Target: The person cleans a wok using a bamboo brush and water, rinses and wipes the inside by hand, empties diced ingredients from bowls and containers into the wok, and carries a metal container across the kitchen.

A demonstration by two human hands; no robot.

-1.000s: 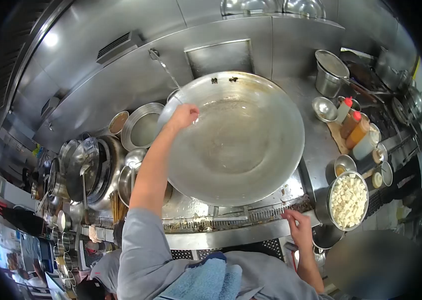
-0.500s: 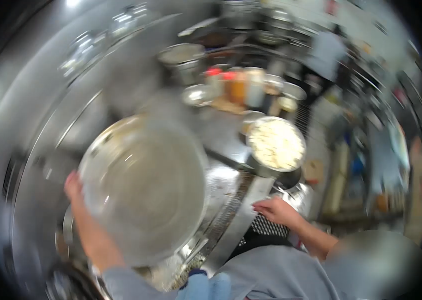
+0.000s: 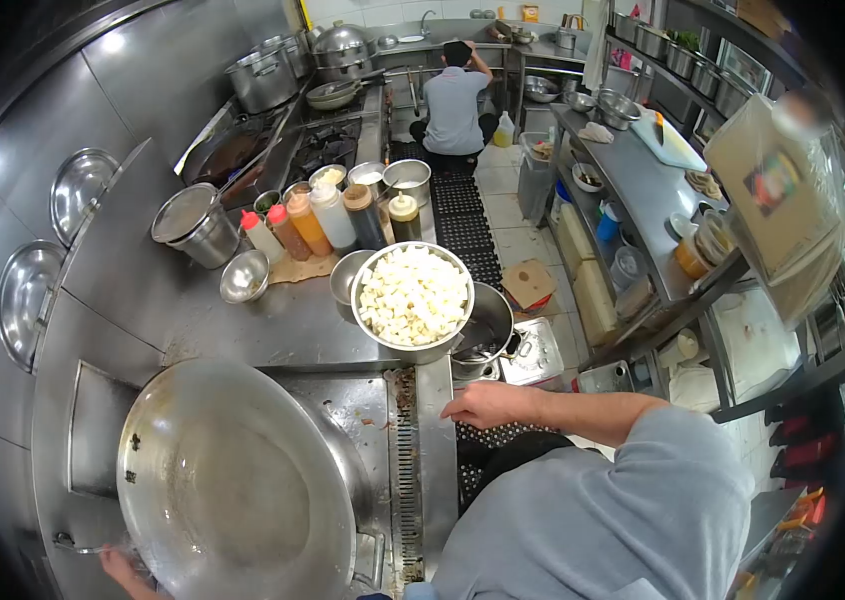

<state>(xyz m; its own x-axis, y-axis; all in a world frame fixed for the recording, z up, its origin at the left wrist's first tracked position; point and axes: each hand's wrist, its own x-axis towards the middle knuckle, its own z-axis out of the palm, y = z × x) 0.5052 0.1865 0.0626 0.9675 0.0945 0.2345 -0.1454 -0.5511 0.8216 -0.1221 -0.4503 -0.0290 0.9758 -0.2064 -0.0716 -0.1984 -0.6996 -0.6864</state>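
A large metal wok [image 3: 233,490] rests on the stove at the lower left, with a little cloudy residue inside. Past its left rim is my left hand [image 3: 121,570], low in the picture and partly cut off, at the end of a thin metal lever [image 3: 81,547] on the back panel. Its fingers look bent, though their grip is hard to see. My right hand [image 3: 488,404] is closed at the stove's front edge [image 3: 436,440]; whatever its fingertips pinch is hidden. Just beyond that hand, a metal pot of pale diced cubes [image 3: 415,297] stands on the counter.
Squeeze bottles [image 3: 308,225] and a small metal bowl [image 3: 245,276] stand farther along the counter. A dark pot [image 3: 486,322] is beside the diced cubes. One person [image 3: 456,105] crouches in the aisle. Shelving [image 3: 633,190] lines the right side.
The view has swung and become sharp, putting the wok lower left. My left hand has moved from beside the wok's rim down to the lever; my right hand stays near the stove's front edge.
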